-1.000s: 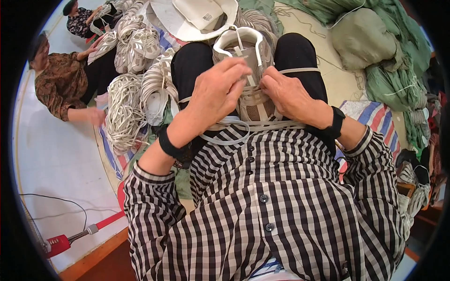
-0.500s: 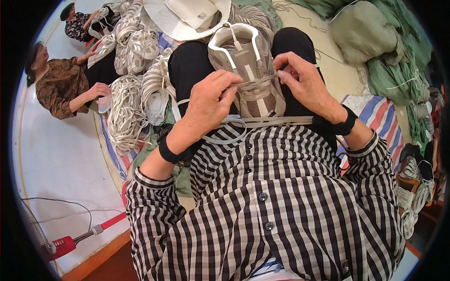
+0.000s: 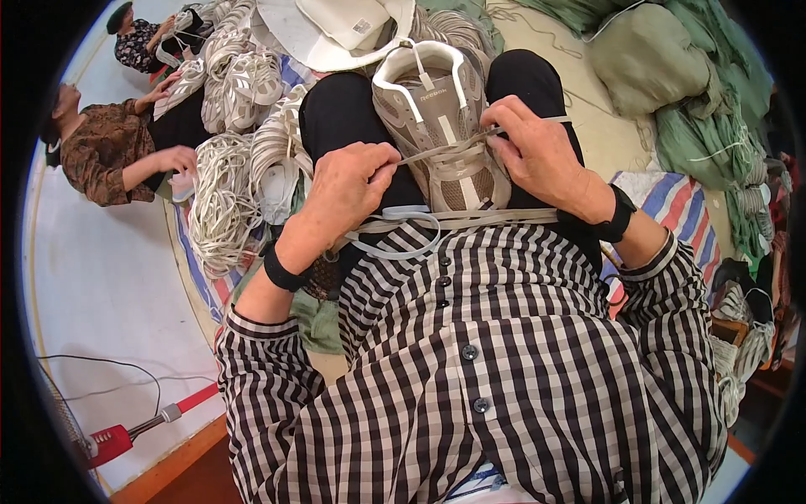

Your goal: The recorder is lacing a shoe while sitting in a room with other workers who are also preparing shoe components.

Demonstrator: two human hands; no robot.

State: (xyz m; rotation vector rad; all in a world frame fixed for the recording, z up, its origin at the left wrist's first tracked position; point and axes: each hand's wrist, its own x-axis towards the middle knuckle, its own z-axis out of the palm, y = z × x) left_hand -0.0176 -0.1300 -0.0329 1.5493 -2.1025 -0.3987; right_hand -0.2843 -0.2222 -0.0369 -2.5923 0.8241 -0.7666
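Observation:
A beige and white sneaker (image 3: 466,189) rests between my knees, its toe toward me and its padded white collar (image 3: 388,71) away. Flat beige shoelace (image 3: 420,155) crosses its lower tongue. My left hand (image 3: 348,185) is closed in a pinch on one lace length, drawn taut to the left of the shoe. My right hand (image 3: 546,155) is closed on another stretch of lace at the shoe's right side; the tips of its fingers are partly hidden. Further beige laces (image 3: 495,218) lie across my lap by the toe, with a pale blue-grey loop (image 3: 395,252) beside them.
Left of my knee lie a pile of loose laces (image 3: 222,202) and several stacked sneakers (image 3: 252,88). A white cap-like piece (image 3: 336,38) lies beyond the shoe. Green cloth sacks (image 3: 655,59) stand at right. Two other people (image 3: 109,160) sit at far left, handling shoes.
My left hand has moved left and slightly down, pulling its lace out straight from the shoe. My right hand has shifted a little left, closer to the laces. A co-worker's hand has moved slightly.

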